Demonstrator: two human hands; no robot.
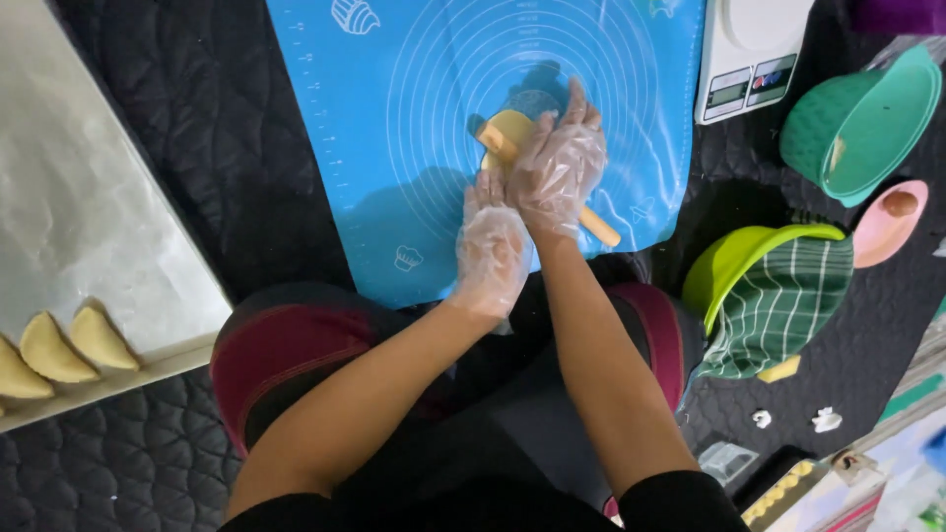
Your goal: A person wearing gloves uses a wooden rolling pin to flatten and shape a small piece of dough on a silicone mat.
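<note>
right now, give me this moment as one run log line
right hand: pressing wooden rolling pin | left hand: beside it | yellow dough: under pin on blue mat | folded pastries: on tray

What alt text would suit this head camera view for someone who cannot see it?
Two gloved hands, left hand and right hand, press a wooden rolling pin over yellow dough on a blue baking mat. Folded pastries sit on a lined tray at left; bowls at right.

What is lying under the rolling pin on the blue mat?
A flat piece of yellow dough lies under the rolling pin on the blue mat. The right hand covers part of both.
</note>
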